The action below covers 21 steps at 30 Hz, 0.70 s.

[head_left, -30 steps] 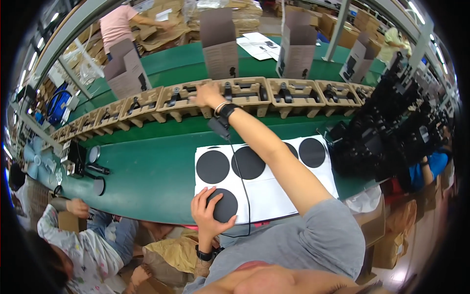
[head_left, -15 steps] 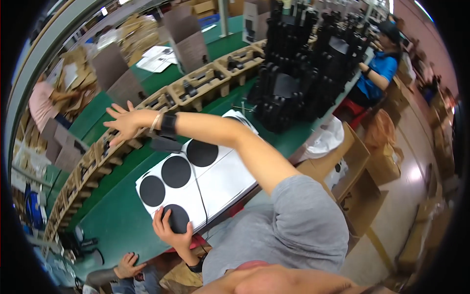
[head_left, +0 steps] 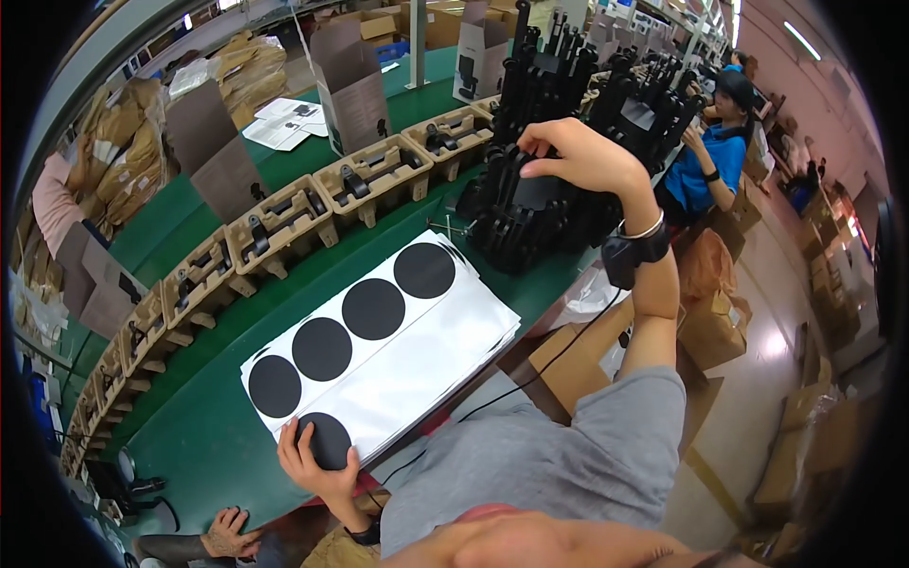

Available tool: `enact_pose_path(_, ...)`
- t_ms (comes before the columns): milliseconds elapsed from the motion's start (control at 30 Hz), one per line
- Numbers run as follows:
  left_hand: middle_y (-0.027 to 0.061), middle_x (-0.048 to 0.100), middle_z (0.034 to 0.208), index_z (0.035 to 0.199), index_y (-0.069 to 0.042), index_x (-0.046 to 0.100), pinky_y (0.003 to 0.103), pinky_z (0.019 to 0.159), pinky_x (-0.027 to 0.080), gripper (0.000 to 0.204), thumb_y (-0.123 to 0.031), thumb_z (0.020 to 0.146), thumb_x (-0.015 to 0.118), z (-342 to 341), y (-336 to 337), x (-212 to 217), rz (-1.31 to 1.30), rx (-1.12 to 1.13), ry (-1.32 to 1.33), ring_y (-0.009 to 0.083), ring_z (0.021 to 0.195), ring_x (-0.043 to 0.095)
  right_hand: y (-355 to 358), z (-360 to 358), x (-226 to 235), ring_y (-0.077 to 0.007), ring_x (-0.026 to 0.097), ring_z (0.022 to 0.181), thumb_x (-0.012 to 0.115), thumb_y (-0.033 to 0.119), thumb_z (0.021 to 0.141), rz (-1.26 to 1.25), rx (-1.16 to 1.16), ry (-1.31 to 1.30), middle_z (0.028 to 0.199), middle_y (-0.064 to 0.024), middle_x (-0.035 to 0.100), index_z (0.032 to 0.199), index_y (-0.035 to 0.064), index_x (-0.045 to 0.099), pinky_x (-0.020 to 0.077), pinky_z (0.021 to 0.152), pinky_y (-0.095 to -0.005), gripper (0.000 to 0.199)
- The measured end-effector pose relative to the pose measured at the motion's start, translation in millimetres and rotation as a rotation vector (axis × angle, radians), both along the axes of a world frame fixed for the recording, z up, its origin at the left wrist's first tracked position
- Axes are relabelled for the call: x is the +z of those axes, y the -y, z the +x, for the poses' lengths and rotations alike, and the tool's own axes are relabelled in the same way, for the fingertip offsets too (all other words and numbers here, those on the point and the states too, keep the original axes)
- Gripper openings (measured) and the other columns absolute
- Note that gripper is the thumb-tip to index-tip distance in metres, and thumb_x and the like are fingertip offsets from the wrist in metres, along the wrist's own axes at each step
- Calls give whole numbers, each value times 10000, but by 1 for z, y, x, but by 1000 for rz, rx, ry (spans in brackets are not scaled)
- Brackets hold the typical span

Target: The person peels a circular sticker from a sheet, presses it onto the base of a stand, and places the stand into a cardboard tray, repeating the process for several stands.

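My left hand (head_left: 317, 469) lies at the lower left corner of a stack of white sheets (head_left: 417, 350). Its fingers and thumb are spread around a round black pad (head_left: 324, 441) on the top sheet. Several more black pads (head_left: 373, 309) sit in a row along the sheet's far side. My right hand (head_left: 582, 161) is raised over a tall pile of black plastic parts (head_left: 525, 213), with bent fingers and the thumb apart from them. Nothing shows between them. A black device (head_left: 632, 257) with a cable is strapped to the right wrist.
Moulded brown pulp trays (head_left: 371, 185) with black parts run along the green table (head_left: 204, 445). Open grey boxes (head_left: 346, 90) stand behind them. A person in blue (head_left: 720, 161) sits at right; another person's hand (head_left: 230, 535) rests at lower left. Cardboard boxes (head_left: 715, 327) stand on the floor.
My right hand has swung from above the trays at left to the black pile at right, its spread fingers now bent. My left hand stays at the same pad.
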State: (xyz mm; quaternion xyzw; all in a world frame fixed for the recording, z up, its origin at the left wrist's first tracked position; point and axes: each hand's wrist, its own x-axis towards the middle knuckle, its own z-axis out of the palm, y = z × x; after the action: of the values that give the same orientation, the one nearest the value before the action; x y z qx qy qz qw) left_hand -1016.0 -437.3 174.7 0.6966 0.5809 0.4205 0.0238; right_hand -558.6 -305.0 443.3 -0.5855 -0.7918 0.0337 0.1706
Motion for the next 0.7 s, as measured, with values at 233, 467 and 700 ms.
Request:
enact_pose_path(233, 144, 574, 1278, 1088, -43, 634, 482, 1011, 379, 581, -373, 617, 717, 4, 0, 4, 20, 13, -23, 382, 1196, 494, -29, 33, -9, -289, 649, 886, 896, 208, 579, -314, -160, 238, 1014, -158, 673, 1087, -9, 629, 520, 782, -361, 613)
enact_pose_path(467, 148, 572, 1281, 1088, -42, 637, 489, 1006, 381, 585, -398, 630, 713, 4, -3, 0, 14, 15, -29, 391, 1193, 495, -63, 7, -23, -296, 620, 1086, 927, 376, 460, -529, -270, 551, 1155, -191, 644, 1091, -51, 663, 518, 868, -357, 806)
enact_pose_path(700, 153, 572, 1284, 1092, -37, 634, 491, 1013, 373, 590, -410, 641, 706, 3, -5, -4, 16, 17, -41, 390, 1195, 493, -86, 49, -65, -308, 626, 1046, 883, 481, 469, -405, -37, 622, 1177, -190, 636, 891, -68, 719, 506, 888, -349, 712)
